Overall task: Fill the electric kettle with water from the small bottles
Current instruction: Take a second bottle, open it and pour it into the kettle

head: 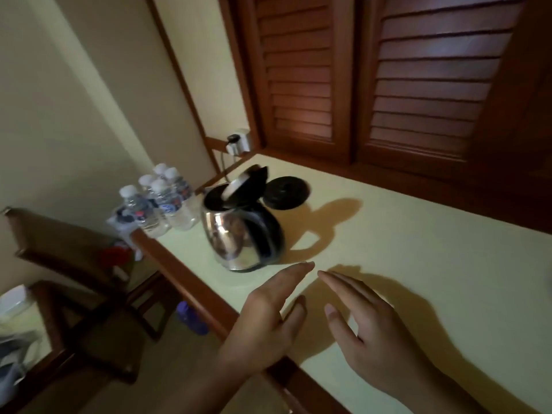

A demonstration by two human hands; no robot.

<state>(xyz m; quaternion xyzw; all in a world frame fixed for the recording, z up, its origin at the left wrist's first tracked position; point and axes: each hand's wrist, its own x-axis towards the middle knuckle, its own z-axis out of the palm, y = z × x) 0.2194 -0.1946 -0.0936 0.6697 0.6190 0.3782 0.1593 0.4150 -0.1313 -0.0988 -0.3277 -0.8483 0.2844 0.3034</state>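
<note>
Nearest, the left hand and right hand hover over the table, fingers straight and apart, holding nothing. Just beyond stands the steel kettle, its lid flipped up; its inside is too dark to judge. Its black base lies behind it. At the far left corner cluster five capped small bottles, with blue-and-red labels too blurred to read.

Shiny silver kettle, black base, white-capped bottles
</note>
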